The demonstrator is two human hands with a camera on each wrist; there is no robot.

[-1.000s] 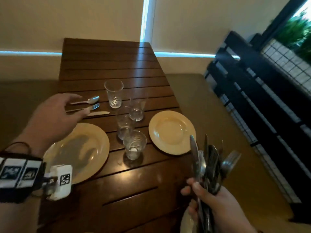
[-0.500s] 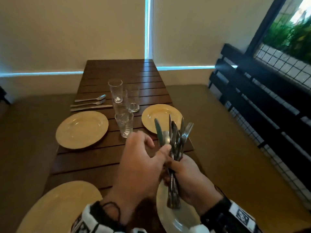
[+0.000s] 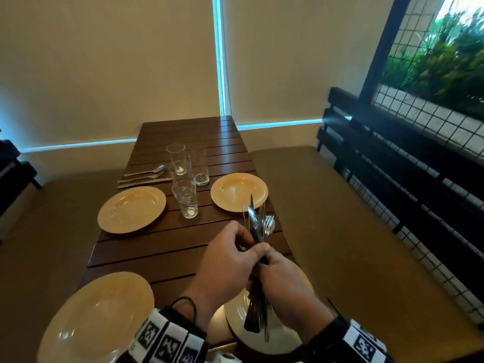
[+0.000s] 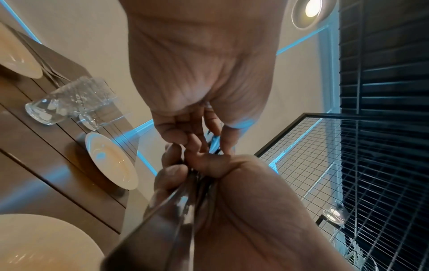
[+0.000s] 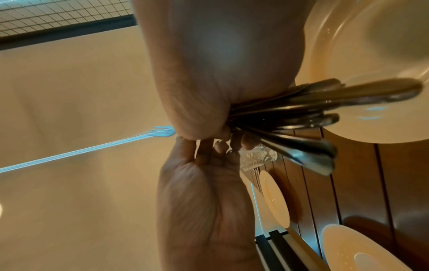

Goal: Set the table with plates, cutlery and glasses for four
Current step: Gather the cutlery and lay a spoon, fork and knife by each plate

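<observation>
1. The right hand (image 3: 285, 289) has its grip clamped round a bunch of cutlery (image 3: 258, 226), held upright above the near right plate (image 3: 296, 339); the handles hang below the fist over that plate.
2. The left hand (image 3: 230, 260) meets the bunch from the left, its fingers (image 4: 223, 139) curled in and pinching among the upper stems.
3. On the wooden desk (image 3: 167, 247) lie three more plates: near left (image 3: 97, 318), far left (image 3: 131, 209) and far right (image 3: 238, 191).
4. A cluster of glasses (image 3: 184, 195) stands in the middle of the desk, between the two far plates.
5. A laid spoon, fork and knife (image 3: 144, 175) rest side by side just beyond the far left plate.
6. A dark slatted bench back (image 3: 392, 174) and a wire grid panel (image 3: 424, 111) run along the right side.
</observation>
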